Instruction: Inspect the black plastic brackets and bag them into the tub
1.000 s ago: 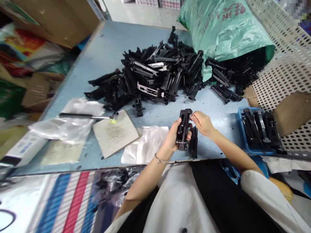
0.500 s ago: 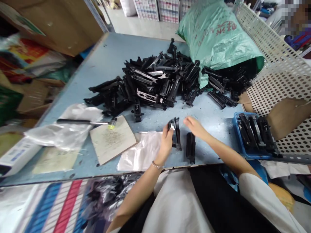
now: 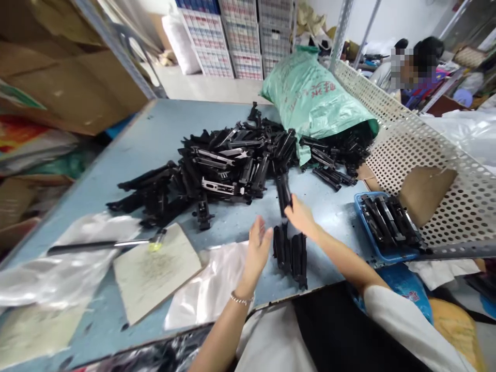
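Note:
My right hand [image 3: 301,216] grips a long black part [image 3: 283,191], a narrow slotted piece whose far end points at the heap. Two more lots of black parts [image 3: 290,253] lie side by side near the table's front edge, just below that hand. Left of them is my left hand [image 3: 258,248], held above a clear plastic bag [image 3: 211,289] with thumb and fingers apart and nothing in it. Farther back spreads a large heap of black parts [image 3: 228,160], some with bright metal strips.
A green sack [image 3: 315,93] spills more parts at the back right. The blue basket [image 3: 358,217] at right holds several. A white perforated panel [image 3: 437,191] borders that side. On the left, a black-handled hammer [image 3: 85,248] rests across a board [image 3: 155,279]. A person [image 3: 422,64] is beyond the panel.
My left hand has let go of a black part, which now lies beside the other near the edge. My right hand has taken hold of a long black part. The view has tilted up.

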`<act>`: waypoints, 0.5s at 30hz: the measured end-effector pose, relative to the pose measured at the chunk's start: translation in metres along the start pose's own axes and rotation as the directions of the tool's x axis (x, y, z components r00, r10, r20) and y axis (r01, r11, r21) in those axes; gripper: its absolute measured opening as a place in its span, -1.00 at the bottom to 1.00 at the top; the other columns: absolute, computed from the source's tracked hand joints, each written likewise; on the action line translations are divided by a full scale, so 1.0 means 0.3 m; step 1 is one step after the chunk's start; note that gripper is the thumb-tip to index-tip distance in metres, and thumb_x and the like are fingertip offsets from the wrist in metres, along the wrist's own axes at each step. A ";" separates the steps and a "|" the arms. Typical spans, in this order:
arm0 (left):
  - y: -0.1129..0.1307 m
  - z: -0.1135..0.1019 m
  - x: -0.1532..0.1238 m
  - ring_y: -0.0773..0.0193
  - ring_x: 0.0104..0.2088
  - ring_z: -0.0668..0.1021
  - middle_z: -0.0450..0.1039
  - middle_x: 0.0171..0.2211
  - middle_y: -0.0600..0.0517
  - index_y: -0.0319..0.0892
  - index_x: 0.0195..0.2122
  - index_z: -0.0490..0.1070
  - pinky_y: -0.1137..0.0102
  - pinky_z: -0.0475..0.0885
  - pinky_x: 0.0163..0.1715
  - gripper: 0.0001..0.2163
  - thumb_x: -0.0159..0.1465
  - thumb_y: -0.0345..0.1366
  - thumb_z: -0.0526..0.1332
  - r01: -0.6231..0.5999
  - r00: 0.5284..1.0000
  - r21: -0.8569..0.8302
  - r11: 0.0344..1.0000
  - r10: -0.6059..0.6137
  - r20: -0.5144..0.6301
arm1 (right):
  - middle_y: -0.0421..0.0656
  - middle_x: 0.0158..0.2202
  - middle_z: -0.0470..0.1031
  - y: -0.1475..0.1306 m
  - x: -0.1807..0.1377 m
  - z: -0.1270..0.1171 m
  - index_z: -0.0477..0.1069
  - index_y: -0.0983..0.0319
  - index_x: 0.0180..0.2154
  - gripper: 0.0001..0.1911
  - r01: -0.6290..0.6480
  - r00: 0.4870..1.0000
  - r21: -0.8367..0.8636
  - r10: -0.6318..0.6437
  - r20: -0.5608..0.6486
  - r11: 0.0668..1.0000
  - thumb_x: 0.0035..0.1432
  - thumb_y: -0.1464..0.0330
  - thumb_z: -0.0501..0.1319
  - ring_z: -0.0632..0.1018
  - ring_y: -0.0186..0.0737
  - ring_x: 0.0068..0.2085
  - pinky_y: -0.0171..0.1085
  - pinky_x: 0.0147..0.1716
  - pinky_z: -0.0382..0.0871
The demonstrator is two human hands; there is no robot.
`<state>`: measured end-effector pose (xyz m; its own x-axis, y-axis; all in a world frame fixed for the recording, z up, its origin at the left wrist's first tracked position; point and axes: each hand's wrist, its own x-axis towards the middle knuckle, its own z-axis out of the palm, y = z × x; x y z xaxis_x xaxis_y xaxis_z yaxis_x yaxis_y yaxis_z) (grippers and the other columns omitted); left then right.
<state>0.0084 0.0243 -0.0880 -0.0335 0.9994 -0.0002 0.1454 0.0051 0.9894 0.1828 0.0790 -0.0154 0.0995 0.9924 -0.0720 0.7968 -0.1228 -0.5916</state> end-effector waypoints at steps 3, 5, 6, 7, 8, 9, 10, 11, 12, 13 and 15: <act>0.114 0.011 0.021 0.00 0.33 0.38 0.15 0.42 -0.15 -0.02 0.45 0.01 0.14 0.39 0.28 -0.28 0.33 -0.02 0.25 0.053 0.999 -0.184 0.981 -0.050 0.019 | -0.05 -0.12 0.57 -0.010 -0.201 0.000 0.33 0.17 0.07 -0.71 0.458 0.884 0.020 -0.457 0.100 0.889 0.39 0.21 0.12 0.57 -0.08 -0.17 -0.18 -0.24 0.42; 0.183 0.012 0.012 0.02 0.19 0.51 0.32 0.31 -0.13 -0.03 0.43 0.08 0.19 0.49 0.15 -0.29 0.31 -0.04 0.27 0.145 0.988 -0.271 0.952 -0.122 0.098 | -0.07 -0.18 0.55 0.000 -0.253 -0.039 0.33 0.17 0.05 -0.71 0.552 0.830 0.062 -0.555 0.051 0.832 0.44 0.17 0.06 0.55 -0.11 -0.20 -0.18 -0.21 0.43; 0.211 0.010 0.001 0.04 0.06 0.59 0.42 0.22 -0.12 -0.03 0.44 0.08 0.19 0.55 0.05 -0.29 0.31 -0.04 0.27 0.206 0.973 -0.315 0.927 -0.159 0.166 | -0.07 -0.21 0.53 0.008 -0.251 -0.063 0.33 0.18 0.03 -0.71 0.558 0.830 0.050 -0.558 0.001 0.829 0.45 0.15 0.04 0.54 -0.11 -0.21 -0.16 -0.19 0.43; 0.234 0.008 -0.014 0.08 -0.08 0.64 0.50 0.10 -0.10 -0.02 0.45 0.06 0.20 0.59 -0.08 -0.28 0.31 -0.04 0.27 0.268 0.952 -0.356 0.895 -0.190 0.241 | -0.06 -0.23 0.52 0.018 -0.236 -0.087 0.35 0.19 -0.01 -0.71 0.555 0.831 0.013 -0.554 -0.048 0.832 0.46 0.15 0.03 0.52 -0.09 -0.20 -0.14 -0.17 0.43; 0.251 0.007 -0.031 0.12 -0.21 0.65 0.55 -0.02 -0.07 -0.01 0.47 0.02 0.22 0.61 -0.19 -0.25 0.31 -0.04 0.27 0.321 0.929 -0.386 0.865 -0.208 0.305 | -0.03 -0.23 0.51 0.027 -0.211 -0.106 0.36 0.20 -0.05 -0.71 0.555 0.827 -0.038 -0.556 -0.080 0.831 0.46 0.15 0.03 0.51 -0.07 -0.18 -0.11 -0.17 0.42; 0.263 0.006 -0.051 0.15 -0.29 0.63 0.57 -0.13 -0.04 0.00 0.48 -0.01 0.23 0.60 -0.26 -0.22 0.30 -0.04 0.28 0.358 0.909 -0.403 0.842 -0.217 0.355 | -0.01 -0.22 0.50 0.034 -0.183 -0.118 0.37 0.20 -0.10 -0.72 0.562 0.818 -0.089 -0.568 -0.088 0.822 0.46 0.15 0.03 0.49 -0.03 -0.17 -0.09 -0.16 0.41; 0.270 0.007 -0.070 0.15 -0.33 0.62 0.56 -0.20 -0.01 0.00 0.49 -0.02 0.24 0.60 -0.29 -0.21 0.30 -0.03 0.29 0.378 0.896 -0.408 0.831 -0.217 0.388 | 0.01 -0.23 0.49 0.037 -0.156 -0.122 0.37 0.19 -0.17 -0.73 0.575 0.808 -0.124 -0.585 -0.074 0.809 0.45 0.16 0.04 0.48 -0.01 -0.16 -0.08 -0.17 0.40; 0.274 0.010 -0.088 0.15 -0.34 0.61 0.55 -0.24 0.00 0.00 0.49 -0.01 0.24 0.59 -0.30 -0.20 0.29 -0.03 0.30 0.379 0.892 -0.405 0.832 -0.212 0.399 | 0.01 -0.25 0.49 0.038 -0.133 -0.119 0.36 0.18 -0.22 -0.73 0.584 0.803 -0.130 -0.594 -0.053 0.801 0.45 0.17 0.03 0.47 -0.01 -0.17 -0.08 -0.17 0.39; 0.273 0.013 -0.104 0.14 -0.33 0.61 0.55 -0.23 -0.01 0.01 0.49 -0.01 0.23 0.60 -0.29 -0.19 0.28 -0.03 0.32 0.365 0.898 -0.397 0.842 -0.205 0.390 | -0.01 -0.27 0.48 0.036 -0.117 -0.111 0.34 0.17 -0.26 -0.73 0.580 0.809 -0.102 -0.586 -0.036 0.808 0.45 0.19 0.02 0.47 -0.02 -0.18 -0.09 -0.19 0.38; 0.269 0.016 -0.115 0.14 -0.31 0.61 0.55 -0.19 -0.02 0.01 0.49 -0.01 0.22 0.60 -0.27 -0.18 0.27 -0.02 0.33 0.340 0.909 -0.384 0.858 -0.195 0.369 | -0.05 -0.29 0.47 0.033 -0.109 -0.098 0.32 0.16 -0.27 -0.73 0.558 0.829 -0.041 -0.559 -0.022 0.829 0.46 0.19 0.01 0.47 -0.06 -0.21 -0.12 -0.20 0.38; 0.254 0.018 -0.124 0.13 -0.28 0.61 0.54 -0.05 -0.06 0.02 0.49 -0.02 0.19 0.61 -0.21 -0.17 0.27 -0.02 0.33 0.279 0.938 -0.354 0.893 -0.174 0.300 | -0.14 -0.35 0.43 0.023 -0.112 -0.070 0.29 0.14 -0.25 -0.71 0.446 0.892 0.155 -0.452 0.008 0.882 0.48 0.16 -0.05 0.47 -0.13 -0.29 -0.18 -0.27 0.38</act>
<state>0.0259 -0.0123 -0.0134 0.2402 0.9464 -0.2159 -0.2292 0.2714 0.9348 0.1974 0.0449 -0.0001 -0.2764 0.9406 0.1970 0.6546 0.3343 -0.6780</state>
